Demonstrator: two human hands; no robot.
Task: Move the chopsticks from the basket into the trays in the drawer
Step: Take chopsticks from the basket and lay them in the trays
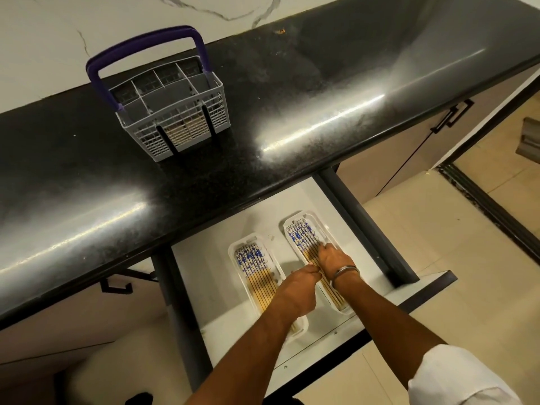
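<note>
Right hand (331,258) presses flat on right tray's (330,229) chopsticks (304,235); left hand (298,280) curled, contents unclear; cutlery basket (175,112) looks emptied, nearly finished.

Dim overall, with streaky glare on the black counter (292,135), wide-angle bending at edges, mild softness.

left hand (298,283) fingers curled, right hand (331,258) fingers down, spread

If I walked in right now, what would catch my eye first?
Probably both hands, left hand and right hand, working at the right tray of blue-patterned chopsticks in the open drawer. A second filled tray lies beside it. Up on the black counter stands a grey basket with a purple handle.
</note>
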